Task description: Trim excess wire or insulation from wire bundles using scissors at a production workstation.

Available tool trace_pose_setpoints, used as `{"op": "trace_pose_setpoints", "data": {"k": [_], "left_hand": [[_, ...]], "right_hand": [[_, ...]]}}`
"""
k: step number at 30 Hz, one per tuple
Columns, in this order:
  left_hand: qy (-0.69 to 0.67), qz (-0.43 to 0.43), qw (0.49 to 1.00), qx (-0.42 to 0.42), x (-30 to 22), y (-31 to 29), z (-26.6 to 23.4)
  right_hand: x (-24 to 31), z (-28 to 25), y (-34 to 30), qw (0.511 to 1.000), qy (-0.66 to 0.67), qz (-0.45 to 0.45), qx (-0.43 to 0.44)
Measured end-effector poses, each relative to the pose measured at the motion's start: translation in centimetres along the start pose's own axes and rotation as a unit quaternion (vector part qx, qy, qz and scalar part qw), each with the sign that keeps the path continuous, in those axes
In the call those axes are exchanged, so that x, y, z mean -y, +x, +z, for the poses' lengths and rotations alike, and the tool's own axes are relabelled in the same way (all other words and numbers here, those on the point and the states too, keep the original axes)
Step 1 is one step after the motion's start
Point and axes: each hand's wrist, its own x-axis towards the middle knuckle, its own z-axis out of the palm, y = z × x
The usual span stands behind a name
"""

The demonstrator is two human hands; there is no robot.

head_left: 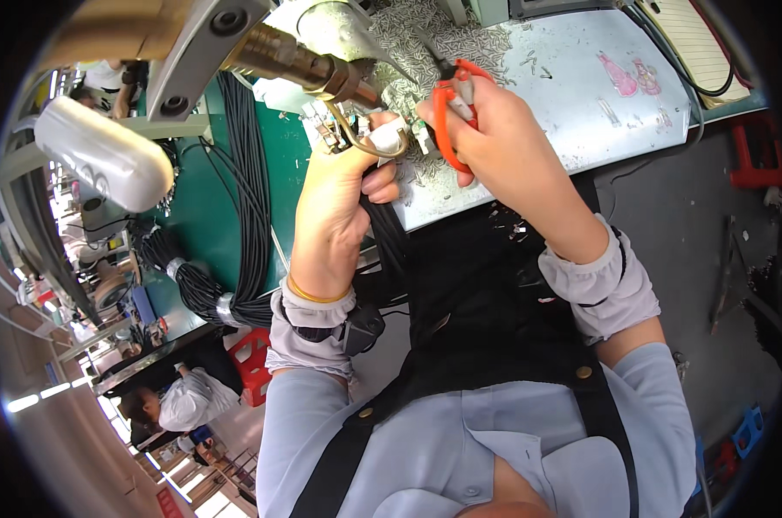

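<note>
My left hand (pixel 331 194) is closed around a bunch of black cables (pixel 388 237) that hangs below the fist. White and metal pieces, perhaps cable ends, show between thumb and fingers, but their kind is hard to make out. My right hand (pixel 512 142) grips a pair of red-handled pliers (pixel 445 121) with dark, narrow jaws pointing up and away. Beneath and beyond the pliers spreads a heap of small silvery metal pieces (pixel 425 186) on a pale work plate (pixel 572 95). A curved brass-coloured tube (pixel 343 125) passes in front of the left fingers.
A machine's metal cylinder (pixel 296 65) and a white rounded part (pixel 106 155) overhang the left side. Long bundles of black cable (pixel 249 198) lie on the green tabletop (pixel 205 250). A red stool (pixel 251 367) and a seated person (pixel 192 401) are at lower left.
</note>
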Motion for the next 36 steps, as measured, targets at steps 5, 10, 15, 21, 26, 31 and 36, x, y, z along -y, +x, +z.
{"op": "trace_pose_setpoints", "data": {"k": [5, 10, 15, 21, 26, 31, 36], "left_hand": [[0.007, -0.012, 1.0, 0.023, -0.2, 0.2, -0.6], [-0.009, 0.025, 0.999, 0.018, 0.0, 0.1, 0.0], [-0.017, 0.02, 0.999, 0.024, 0.0, 0.1, -0.1], [0.033, 0.021, 0.999, -0.003, -0.3, -0.4, 0.4], [-0.024, 0.039, 0.996, 0.081, 0.8, -2.0, -0.9], [-0.042, 0.038, 0.996, 0.064, 1.6, -5.3, -0.8], [0.088, 0.142, 0.986, 0.005, 3.2, -6.9, -0.2]], "right_hand": [[0.0, 0.0, 0.2, 1.0, -0.022, -0.02, 0.008], [-0.3, 0.0, 0.3, 0.999, -0.01, -0.031, 0.013], [-0.3, 0.0, 0.4, 1.0, -0.007, -0.02, 0.019], [-0.1, 0.3, 0.3, 1.0, 0.013, -0.006, 0.007], [0.3, 0.4, -1.8, 0.998, 0.069, -0.001, 0.006], [0.8, -0.6, -4.1, 0.996, 0.091, -0.005, 0.011], [1.8, 0.4, -5.6, 0.951, -0.187, -0.205, -0.139]]}}
